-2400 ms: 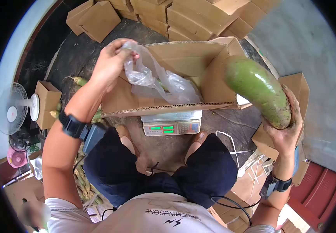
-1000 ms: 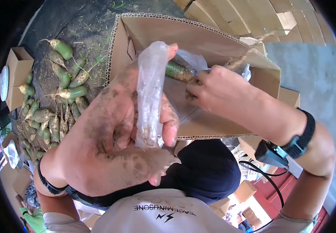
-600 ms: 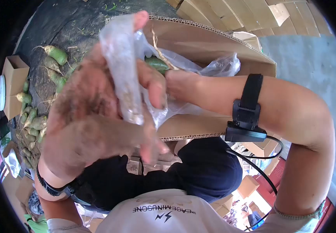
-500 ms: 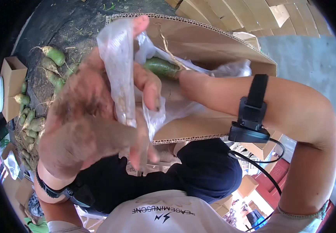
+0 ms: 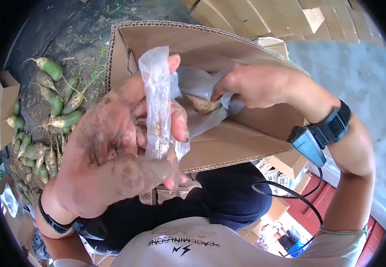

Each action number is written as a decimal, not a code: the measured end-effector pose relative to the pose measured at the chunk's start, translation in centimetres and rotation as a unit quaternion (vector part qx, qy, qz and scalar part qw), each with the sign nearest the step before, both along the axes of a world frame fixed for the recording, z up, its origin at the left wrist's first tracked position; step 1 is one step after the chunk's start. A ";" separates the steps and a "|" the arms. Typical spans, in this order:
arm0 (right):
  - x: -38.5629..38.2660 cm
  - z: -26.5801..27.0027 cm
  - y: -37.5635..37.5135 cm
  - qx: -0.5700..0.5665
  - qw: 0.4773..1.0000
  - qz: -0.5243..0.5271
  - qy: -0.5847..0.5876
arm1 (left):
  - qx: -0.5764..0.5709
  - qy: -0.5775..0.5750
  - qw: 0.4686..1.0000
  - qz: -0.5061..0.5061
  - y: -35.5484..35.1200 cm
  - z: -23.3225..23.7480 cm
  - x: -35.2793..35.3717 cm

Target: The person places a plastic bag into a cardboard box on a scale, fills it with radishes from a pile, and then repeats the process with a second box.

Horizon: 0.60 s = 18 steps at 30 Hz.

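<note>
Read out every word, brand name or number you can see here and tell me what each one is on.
"PEACEMINUSONE": printed in black on the white shirt, upside down to the camera, with a small lightning-bolt sign beside it.
No print shows on the cardboard box or the plastic bag.
The wrist strap and its device show no text that can be read.

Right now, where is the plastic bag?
In the head view, centre-left: the bag is gripped by its edge in the left hand, and the rest trails into the box, beside the right hand.
</note>
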State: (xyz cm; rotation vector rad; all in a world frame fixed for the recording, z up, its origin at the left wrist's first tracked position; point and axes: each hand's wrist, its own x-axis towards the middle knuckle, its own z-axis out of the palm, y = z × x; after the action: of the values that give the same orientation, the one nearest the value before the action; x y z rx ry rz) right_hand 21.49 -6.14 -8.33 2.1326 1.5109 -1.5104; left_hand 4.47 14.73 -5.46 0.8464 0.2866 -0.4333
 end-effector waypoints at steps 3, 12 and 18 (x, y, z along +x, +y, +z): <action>0.3 1.1 -1.3 -0.039 0.996 -0.004 -0.080 | 0.017 -0.008 1.000 -0.005 -0.4 0.3 0.0; -1.3 -2.9 -4.8 -0.138 0.904 0.334 -0.228 | 0.116 0.017 0.993 -0.006 -1.3 1.7 -0.2; -2.6 1.9 -8.4 -0.029 0.958 0.145 -0.247 | 0.195 0.037 0.980 -0.023 -1.4 2.6 -0.9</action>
State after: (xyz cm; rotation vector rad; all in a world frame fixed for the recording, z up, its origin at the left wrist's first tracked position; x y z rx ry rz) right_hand 18.90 -14.50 -6.42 1.9467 1.4820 -0.8320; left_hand 3.54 13.35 -2.87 1.2228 0.4299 -0.4588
